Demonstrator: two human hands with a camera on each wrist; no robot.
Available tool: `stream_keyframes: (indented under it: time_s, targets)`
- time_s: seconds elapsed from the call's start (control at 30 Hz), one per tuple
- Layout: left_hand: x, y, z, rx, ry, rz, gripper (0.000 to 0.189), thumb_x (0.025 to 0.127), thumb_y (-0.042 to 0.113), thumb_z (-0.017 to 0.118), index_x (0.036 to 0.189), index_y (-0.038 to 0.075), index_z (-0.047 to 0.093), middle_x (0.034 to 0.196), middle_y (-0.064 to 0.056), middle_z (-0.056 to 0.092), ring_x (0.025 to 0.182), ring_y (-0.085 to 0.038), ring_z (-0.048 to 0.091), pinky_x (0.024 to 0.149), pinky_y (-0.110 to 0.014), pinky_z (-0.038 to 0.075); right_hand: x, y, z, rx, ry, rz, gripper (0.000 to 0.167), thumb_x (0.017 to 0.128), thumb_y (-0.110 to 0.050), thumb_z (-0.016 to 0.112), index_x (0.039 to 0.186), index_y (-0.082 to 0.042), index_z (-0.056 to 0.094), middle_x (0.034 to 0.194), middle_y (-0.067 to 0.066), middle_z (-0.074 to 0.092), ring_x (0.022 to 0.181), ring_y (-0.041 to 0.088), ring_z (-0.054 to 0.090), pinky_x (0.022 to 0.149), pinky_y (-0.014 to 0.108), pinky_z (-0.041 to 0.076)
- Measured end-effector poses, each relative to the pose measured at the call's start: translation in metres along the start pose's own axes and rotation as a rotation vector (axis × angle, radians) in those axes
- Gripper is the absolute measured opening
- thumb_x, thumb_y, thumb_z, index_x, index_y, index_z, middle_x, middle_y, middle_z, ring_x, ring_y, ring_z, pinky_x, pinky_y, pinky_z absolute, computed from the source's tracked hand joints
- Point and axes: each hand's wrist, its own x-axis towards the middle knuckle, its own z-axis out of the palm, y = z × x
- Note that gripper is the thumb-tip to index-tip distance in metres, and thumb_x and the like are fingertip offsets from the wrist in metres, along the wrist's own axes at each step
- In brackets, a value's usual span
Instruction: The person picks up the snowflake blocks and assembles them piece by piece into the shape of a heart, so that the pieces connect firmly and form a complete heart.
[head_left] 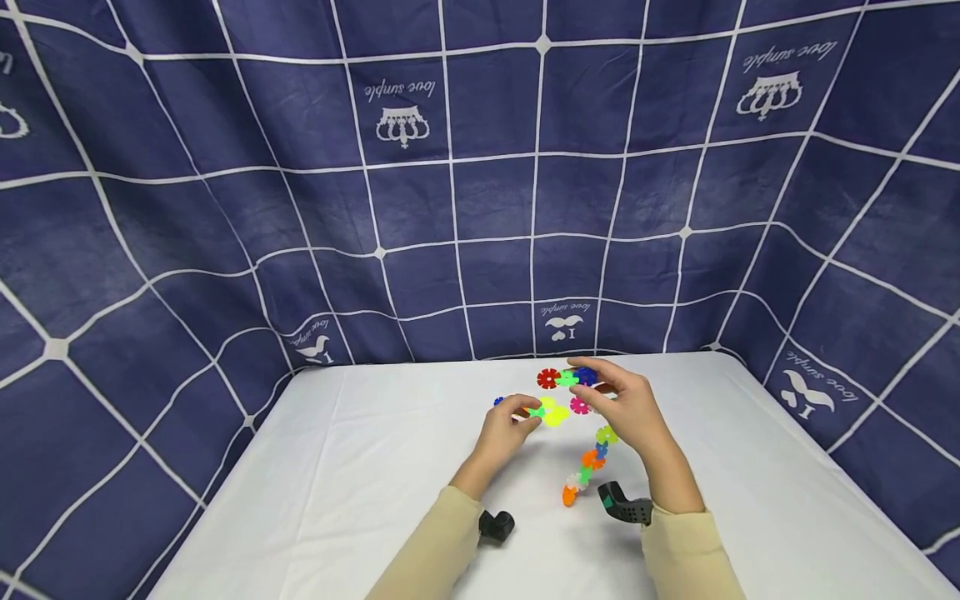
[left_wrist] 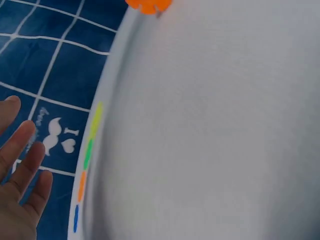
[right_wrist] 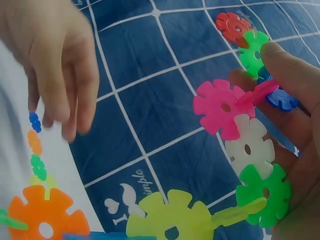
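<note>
My right hand (head_left: 628,410) pinches a chain of interlocking plastic flower discs (head_left: 592,460) between thumb and fingers. In the right wrist view the thumb lies on a green disc (right_wrist: 253,54) beside a blue disc (right_wrist: 280,96), with a red disc (right_wrist: 232,27) at the chain's end. Pink, white, green and yellow discs hang below them. My left hand (head_left: 504,433) is beside a shorter row of blue, orange, green and yellow discs (head_left: 553,412) on the table. Its fingers are spread and hold nothing in the left wrist view (left_wrist: 22,175).
A white cloth covers the table (head_left: 360,475). Behind it and at both sides hangs a dark blue curtain (head_left: 487,200) with white grid lines. Black wrist cameras (head_left: 626,506) sit on both wrists.
</note>
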Motion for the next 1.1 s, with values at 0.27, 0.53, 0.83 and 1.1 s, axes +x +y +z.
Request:
stream_keyframes:
  time_s: [0.27, 0.53, 0.83, 1.1]
  targets:
    - [0.022, -0.003, 0.029, -0.059, -0.156, -0.082, 0.036, 0.092, 0.010, 0.070, 0.128, 0.008, 0.065, 0.125, -0.004, 0.070, 0.118, -0.024, 0.064, 0.096, -0.034, 0.056, -0.001, 0.004, -0.003, 0.024, 0.016, 0.021, 0.036, 0.090, -0.015, 0.075, 0.125, -0.013, 0.069, 0.111, 0.010, 0.075, 0.081, 0.009, 0.066, 0.071, 0.019, 0.057]
    - [0.033, -0.012, 0.041, 0.052, -0.227, -0.174, 0.043, 0.095, 0.015, 0.067, 0.137, 0.017, 0.059, 0.136, 0.000, 0.065, 0.127, -0.021, 0.059, 0.112, -0.043, 0.045, 0.000, 0.005, -0.001, 0.033, 0.013, -0.003, 0.035, 0.089, -0.013, 0.075, 0.125, -0.013, 0.069, 0.112, 0.010, 0.075, 0.081, 0.005, 0.065, 0.072, 0.019, 0.058]
    - [0.037, -0.012, 0.037, 0.156, -0.252, -0.116, 0.041, 0.091, 0.004, 0.069, 0.131, 0.011, 0.064, 0.126, -0.002, 0.071, 0.122, -0.021, 0.064, 0.110, -0.038, 0.047, 0.001, 0.005, 0.000, 0.025, 0.009, -0.008, 0.036, 0.089, -0.014, 0.075, 0.125, -0.014, 0.069, 0.111, 0.008, 0.075, 0.082, 0.006, 0.066, 0.074, 0.017, 0.057]
    - [0.031, -0.010, 0.036, 0.151, -0.227, -0.159, 0.034, 0.084, 0.001, 0.076, 0.115, 0.014, 0.073, 0.104, 0.005, 0.077, 0.109, -0.015, 0.068, 0.106, -0.037, 0.049, 0.000, 0.007, -0.001, 0.019, 0.008, -0.003, 0.035, 0.089, -0.014, 0.075, 0.124, -0.013, 0.069, 0.110, 0.008, 0.075, 0.081, 0.005, 0.066, 0.073, 0.019, 0.058]
